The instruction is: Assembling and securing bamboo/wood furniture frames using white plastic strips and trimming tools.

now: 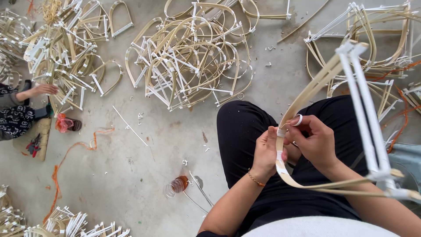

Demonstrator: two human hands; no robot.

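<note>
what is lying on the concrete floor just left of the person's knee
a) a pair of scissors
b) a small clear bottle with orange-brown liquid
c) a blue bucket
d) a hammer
b: a small clear bottle with orange-brown liquid lies on its side on the floor, left of the black-clad knee.

You hold a bent strip (307,94) of pale, smooth bamboo-like wood, wrapped with glossy white tape (281,131). The white rods (364,105) look like matt plastic. The floor (144,175) is rough, dusty grey concrete.
</note>
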